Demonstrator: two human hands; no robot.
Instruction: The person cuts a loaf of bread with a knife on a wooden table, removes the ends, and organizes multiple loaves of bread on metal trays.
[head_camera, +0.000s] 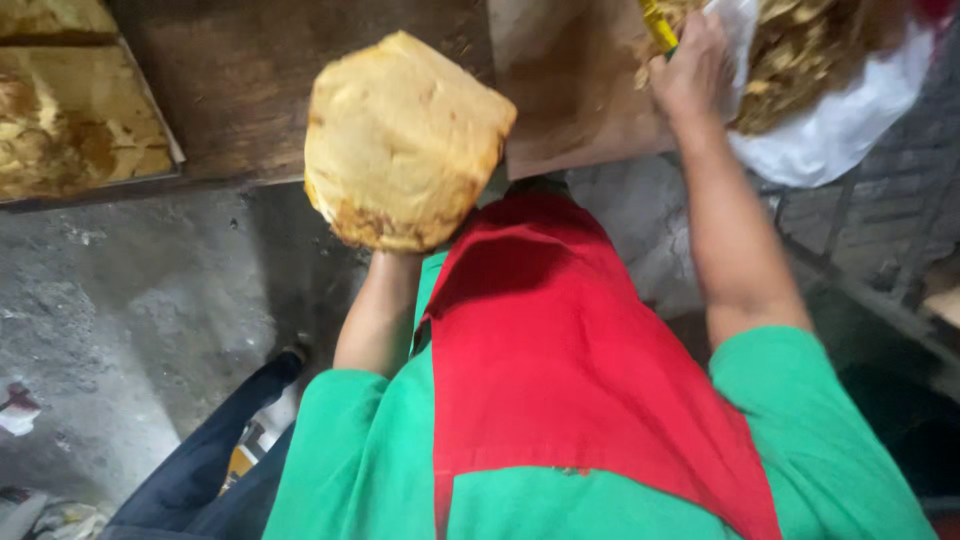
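My left hand (396, 262) is raised and holds up a big, pale yellow, peeled fruit chunk (402, 140). The chunk hides the fingers, so only the wrist and forearm show beneath it. The chunk has flat cut faces and brownish patches along its lower edge. My right hand (690, 70) reaches forward at the upper right, shut on a yellow-handled tool (658, 25) whose blade is hidden. That hand sits at the edge of a white plastic bag (840, 130) filled with brown fibrous scraps (800, 50). I wear a green shirt and a red apron (560, 350).
A brown board (560, 90) lies under my right hand. A dark wooden surface (230, 80) lies at the upper left, with a tray (80, 120) of yellowish pieces beside it. Grey concrete floor (120, 300) lies below, and a metal frame (850, 260) is at the right.
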